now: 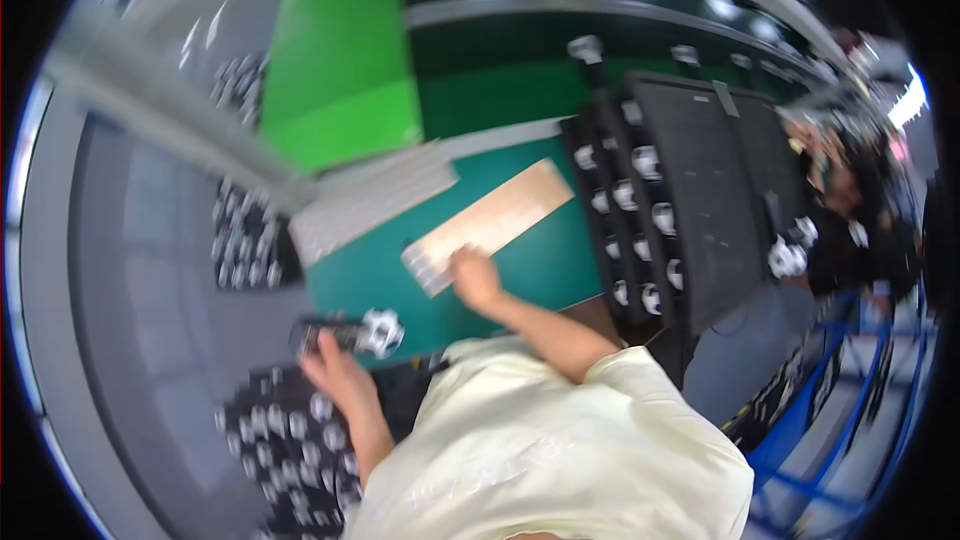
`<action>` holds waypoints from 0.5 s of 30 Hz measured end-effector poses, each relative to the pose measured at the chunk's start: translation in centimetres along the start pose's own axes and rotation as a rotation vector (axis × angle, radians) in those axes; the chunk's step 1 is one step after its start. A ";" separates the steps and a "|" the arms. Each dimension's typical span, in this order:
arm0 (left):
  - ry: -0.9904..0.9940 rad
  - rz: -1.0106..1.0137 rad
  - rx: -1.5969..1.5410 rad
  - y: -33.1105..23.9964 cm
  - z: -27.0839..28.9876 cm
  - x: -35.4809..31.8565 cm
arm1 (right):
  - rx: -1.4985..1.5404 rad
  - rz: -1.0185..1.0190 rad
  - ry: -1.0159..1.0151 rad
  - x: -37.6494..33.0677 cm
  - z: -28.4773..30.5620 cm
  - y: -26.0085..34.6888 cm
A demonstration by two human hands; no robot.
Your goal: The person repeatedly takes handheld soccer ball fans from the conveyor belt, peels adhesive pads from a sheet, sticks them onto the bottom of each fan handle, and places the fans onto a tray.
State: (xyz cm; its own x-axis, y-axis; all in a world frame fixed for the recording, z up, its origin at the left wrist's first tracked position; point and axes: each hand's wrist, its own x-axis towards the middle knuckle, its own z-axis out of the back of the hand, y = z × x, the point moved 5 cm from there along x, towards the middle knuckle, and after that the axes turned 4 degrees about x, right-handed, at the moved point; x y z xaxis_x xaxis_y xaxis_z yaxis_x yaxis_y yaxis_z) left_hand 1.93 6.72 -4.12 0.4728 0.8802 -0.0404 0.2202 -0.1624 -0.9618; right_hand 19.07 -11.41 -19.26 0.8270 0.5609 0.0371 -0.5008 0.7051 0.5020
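My left hand point(338, 372) is closed round a dark object with a black-and-white football-patterned end point(382, 333), held over the near left edge of the green table point(545, 275). My right hand point(475, 277) rests on a long tan sheet point(510, 208) that lies slantwise on the table. Its fingers are bent together beside small pale, shiny pieces point(430, 270) at the sheet's near left end. Whatever those fingers pinch, if anything, is hidden by blur.
A pale grey strip point(375, 202) lies along the table's far left. Black racks of football-ended pieces point(625, 195) stand at the right, beside a dark panel point(695, 190). More such pieces point(280, 430) are heaped at the near left. A bright green board point(345, 60) stands behind.
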 end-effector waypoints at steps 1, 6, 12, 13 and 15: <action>0.001 0.003 0.015 0.4 -0.4 0.2 | 0.002 -0.019 -0.030 -0.2 -0.7 -0.2; 0.112 -0.056 -0.012 -0.5 -4.2 0.1 | 0.081 -0.002 -0.112 -0.1 -1.3 0.8; 0.307 -0.007 0.222 1.4 -9.6 0.7 | 0.031 -0.073 -0.093 -0.9 -2.4 -1.7; 0.371 -0.016 0.182 -0.4 -10.2 -0.5 | 0.060 -0.067 -0.071 -0.8 -2.5 -1.1; 0.449 -0.029 0.144 -1.8 -11.3 -1.2 | 0.092 -0.068 -0.058 0.0 -2.3 -0.8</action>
State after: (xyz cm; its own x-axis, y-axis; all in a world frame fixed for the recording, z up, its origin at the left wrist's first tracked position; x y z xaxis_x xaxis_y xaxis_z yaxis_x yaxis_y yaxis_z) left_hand 10.61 0.88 0.70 0.7975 0.5983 0.0775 0.1330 -0.0490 -0.9899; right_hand 18.87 -10.95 -21.67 0.8729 0.4855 0.0490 -0.4199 0.6961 0.5823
